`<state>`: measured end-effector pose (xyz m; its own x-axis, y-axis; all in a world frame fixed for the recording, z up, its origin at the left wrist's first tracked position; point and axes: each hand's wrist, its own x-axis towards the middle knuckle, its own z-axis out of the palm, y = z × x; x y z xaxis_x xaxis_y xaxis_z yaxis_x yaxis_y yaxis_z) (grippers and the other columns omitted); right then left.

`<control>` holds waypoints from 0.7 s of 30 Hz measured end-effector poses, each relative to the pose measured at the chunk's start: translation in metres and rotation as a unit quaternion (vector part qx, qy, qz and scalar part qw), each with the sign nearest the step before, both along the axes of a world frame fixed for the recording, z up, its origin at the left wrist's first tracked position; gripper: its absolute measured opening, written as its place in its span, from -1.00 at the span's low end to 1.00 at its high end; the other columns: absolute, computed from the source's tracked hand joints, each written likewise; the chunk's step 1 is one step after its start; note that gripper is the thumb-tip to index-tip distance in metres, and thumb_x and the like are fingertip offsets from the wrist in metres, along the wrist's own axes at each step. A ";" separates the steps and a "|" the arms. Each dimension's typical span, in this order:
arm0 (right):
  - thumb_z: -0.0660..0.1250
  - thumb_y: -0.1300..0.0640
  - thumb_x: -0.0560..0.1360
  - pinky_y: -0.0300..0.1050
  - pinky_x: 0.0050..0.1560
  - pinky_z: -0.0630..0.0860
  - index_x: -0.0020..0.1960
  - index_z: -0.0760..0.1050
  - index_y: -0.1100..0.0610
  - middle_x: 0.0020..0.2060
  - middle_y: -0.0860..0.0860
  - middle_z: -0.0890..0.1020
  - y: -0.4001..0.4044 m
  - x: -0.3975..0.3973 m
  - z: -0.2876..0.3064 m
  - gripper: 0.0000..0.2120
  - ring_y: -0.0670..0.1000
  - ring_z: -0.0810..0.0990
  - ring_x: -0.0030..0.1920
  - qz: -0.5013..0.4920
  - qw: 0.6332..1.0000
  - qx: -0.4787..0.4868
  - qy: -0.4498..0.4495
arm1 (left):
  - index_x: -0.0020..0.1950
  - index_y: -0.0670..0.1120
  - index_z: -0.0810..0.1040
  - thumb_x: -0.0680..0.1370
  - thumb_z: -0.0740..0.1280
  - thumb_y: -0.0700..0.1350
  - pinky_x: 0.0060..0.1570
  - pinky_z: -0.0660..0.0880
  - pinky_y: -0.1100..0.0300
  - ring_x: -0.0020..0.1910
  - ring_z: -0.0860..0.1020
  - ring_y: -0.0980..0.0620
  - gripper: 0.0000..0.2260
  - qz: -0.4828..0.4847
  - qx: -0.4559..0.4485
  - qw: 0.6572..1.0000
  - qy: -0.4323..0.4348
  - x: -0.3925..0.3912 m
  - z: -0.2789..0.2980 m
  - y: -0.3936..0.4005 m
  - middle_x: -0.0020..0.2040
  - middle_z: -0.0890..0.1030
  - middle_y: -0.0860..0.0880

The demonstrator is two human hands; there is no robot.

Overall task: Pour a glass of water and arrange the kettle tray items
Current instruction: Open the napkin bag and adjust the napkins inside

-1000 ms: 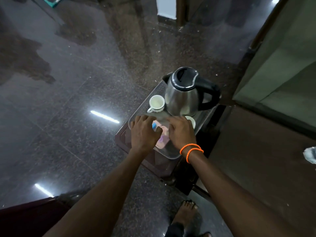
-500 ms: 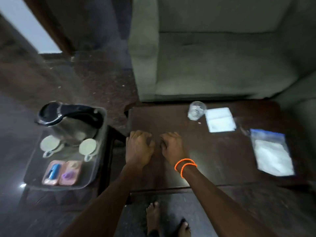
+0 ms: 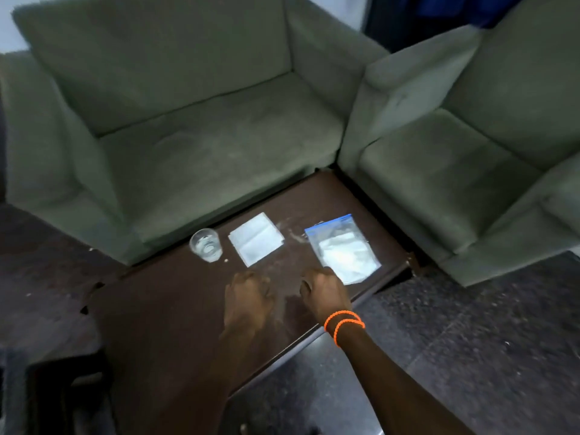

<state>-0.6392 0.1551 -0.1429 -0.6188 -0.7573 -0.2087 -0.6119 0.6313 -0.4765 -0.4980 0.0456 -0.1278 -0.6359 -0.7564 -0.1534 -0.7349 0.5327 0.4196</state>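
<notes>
A clear drinking glass [image 3: 205, 244] stands on the dark wooden table [image 3: 175, 324], near its far edge. My left hand [image 3: 249, 298] hovers over the table just in front of the glass, fingers curled, holding nothing. My right hand [image 3: 324, 295], with orange bands at the wrist, is beside it, fingers curled and empty, its knuckles at the near corner of a zip bag [image 3: 343, 248]. The kettle and its tray are out of view.
A folded white napkin [image 3: 255, 238] lies between the glass and the blue-topped zip bag of white material. Green sofas [image 3: 188, 120] border the table at the back and on the right [image 3: 470, 152]. Dark speckled floor [image 3: 470, 340] lies to the right.
My view has swung right, away from the kettle tray, which has left the frame. Both hands have moved from the tray to over the table, toward the napkin and bag.
</notes>
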 end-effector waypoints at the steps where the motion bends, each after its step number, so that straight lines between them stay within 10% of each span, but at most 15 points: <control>1: 0.26 0.10 0.52 0.05 -0.02 0.57 -0.04 0.56 0.17 -0.07 0.21 0.65 0.008 -0.015 0.003 -0.83 0.26 0.61 0.02 -0.007 1.000 -0.001 0.006 | 0.01 -0.03 0.76 0.45 0.38 -0.04 0.05 0.62 -0.03 0.06 0.65 -0.25 -0.77 -0.011 0.001 1.000 -0.013 -0.014 0.001 0.003 0.05 0.72 -0.14; 10: 0.37 0.15 0.52 0.02 0.15 0.58 0.16 0.66 0.16 0.08 0.13 0.72 0.031 -0.128 -0.034 -0.75 0.19 0.64 0.14 -0.090 0.996 -0.018 -0.017 | 0.24 0.02 0.67 0.56 0.24 0.09 0.36 0.49 0.04 0.33 0.60 -0.15 -0.65 -0.053 0.112 0.985 -0.119 -0.114 -0.054 0.013 0.32 0.67 -0.08; 21: 0.43 0.05 0.51 0.01 0.21 0.59 0.30 0.54 0.15 0.00 0.22 0.74 0.009 -0.222 -0.133 -0.60 0.19 0.70 0.10 -0.240 0.956 0.080 -0.149 | -0.01 -0.11 0.73 0.55 0.40 0.02 0.08 0.67 0.06 -0.04 0.75 -0.15 -0.78 0.135 0.352 0.921 -0.099 -0.200 -0.151 -0.016 -0.12 0.76 -0.09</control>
